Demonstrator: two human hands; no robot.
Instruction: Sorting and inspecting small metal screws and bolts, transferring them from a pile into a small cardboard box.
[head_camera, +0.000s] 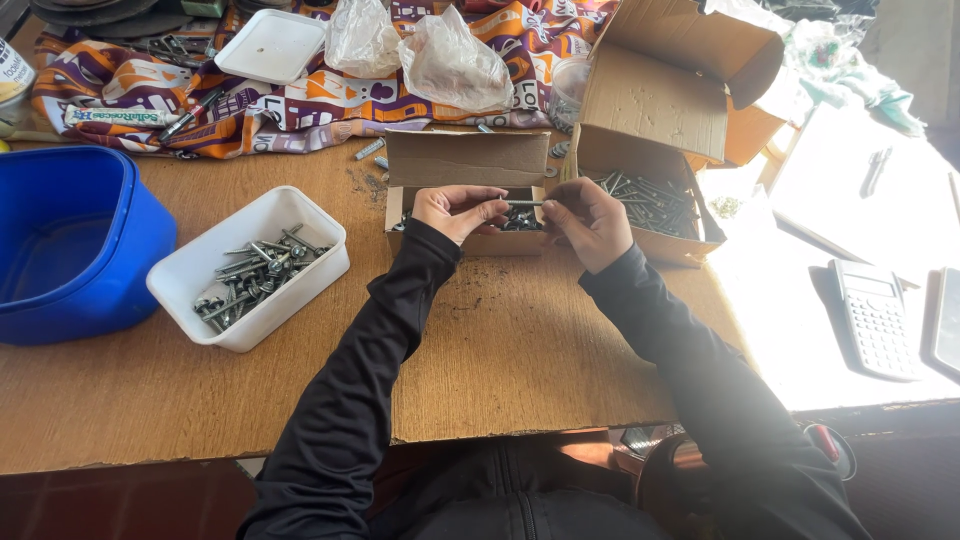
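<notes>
Left hand (455, 210) and right hand (588, 222) pinching ends of one bolt (522, 203), level, over small cardboard box (467, 160). Best: firm grip, bolt kept above box.

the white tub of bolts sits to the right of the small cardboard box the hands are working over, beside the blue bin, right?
Not quite. The head view shows the white tub of bolts to the left of the small cardboard box, not the right. It does sit beside the blue bin.
</notes>
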